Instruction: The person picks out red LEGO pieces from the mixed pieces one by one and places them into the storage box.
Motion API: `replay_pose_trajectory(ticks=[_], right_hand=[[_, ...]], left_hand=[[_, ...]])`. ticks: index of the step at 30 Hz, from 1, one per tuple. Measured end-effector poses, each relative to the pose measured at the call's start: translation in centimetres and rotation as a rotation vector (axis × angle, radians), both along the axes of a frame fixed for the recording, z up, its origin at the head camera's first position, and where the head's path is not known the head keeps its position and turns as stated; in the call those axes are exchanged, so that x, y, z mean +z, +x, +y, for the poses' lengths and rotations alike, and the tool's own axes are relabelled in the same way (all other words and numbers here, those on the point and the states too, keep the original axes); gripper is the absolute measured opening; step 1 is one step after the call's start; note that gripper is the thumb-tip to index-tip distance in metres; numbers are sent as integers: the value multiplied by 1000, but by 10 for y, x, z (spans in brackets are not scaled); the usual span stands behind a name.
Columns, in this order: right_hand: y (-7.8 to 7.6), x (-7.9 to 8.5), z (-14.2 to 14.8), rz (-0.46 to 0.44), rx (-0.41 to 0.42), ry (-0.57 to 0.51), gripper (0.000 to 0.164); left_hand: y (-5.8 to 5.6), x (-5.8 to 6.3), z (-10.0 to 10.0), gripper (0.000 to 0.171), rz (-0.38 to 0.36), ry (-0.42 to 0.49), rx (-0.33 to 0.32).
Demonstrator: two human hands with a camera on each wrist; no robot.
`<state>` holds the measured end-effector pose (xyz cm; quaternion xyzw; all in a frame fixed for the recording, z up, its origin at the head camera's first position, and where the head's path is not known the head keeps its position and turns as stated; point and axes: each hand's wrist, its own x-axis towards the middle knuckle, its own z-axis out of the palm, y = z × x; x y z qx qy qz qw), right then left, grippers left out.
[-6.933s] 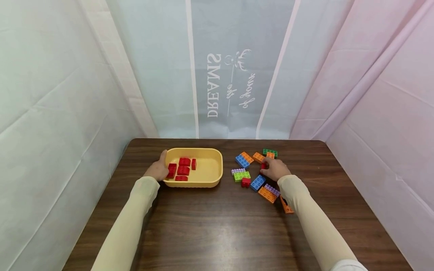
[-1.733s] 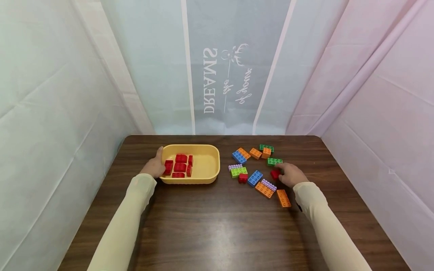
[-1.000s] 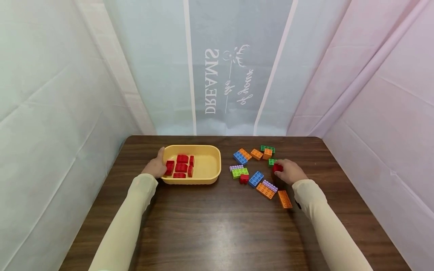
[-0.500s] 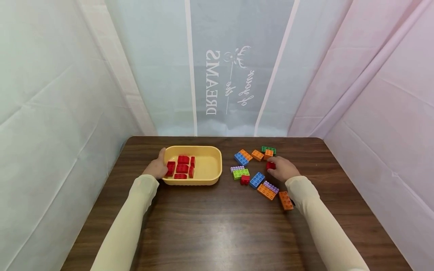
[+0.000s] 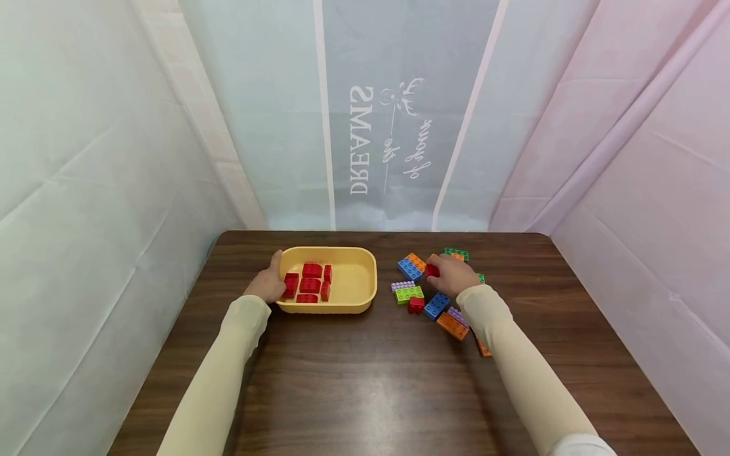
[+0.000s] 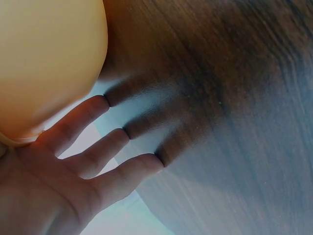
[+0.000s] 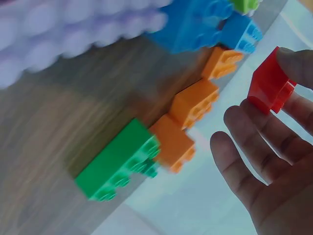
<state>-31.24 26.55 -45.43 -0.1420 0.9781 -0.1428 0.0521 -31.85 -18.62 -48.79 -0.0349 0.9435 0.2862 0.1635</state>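
A yellow plastic tray stands at the back left of the table with several red toy bricks in its left half. My left hand holds its left end, thumb over the rim. In the left wrist view three fingers reach down outside the tray wall, tips at the tabletop. Between thumb and fingertips my right hand pinches a red brick, raised over the loose bricks. Another red brick lies beside a lime-green brick.
Around the right hand lie blue bricks, an orange brick, a purple brick and green bricks. My right forearm partly covers an orange brick. A hanging cloth closes off the table's back edge.
One more small red brick lies in the tray than in the oldest frame. Lately the right hand took another red brick beside a green one and moved left with it. The left hand stayed.
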Motion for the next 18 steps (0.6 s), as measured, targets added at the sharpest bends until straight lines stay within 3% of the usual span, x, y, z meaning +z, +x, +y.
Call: replay_pose_trajectory(ticks=[18], right_hand=[[-19,7,-56,25,85,26,45]], left_hand=[[1,1,1,84,4,5,3]])
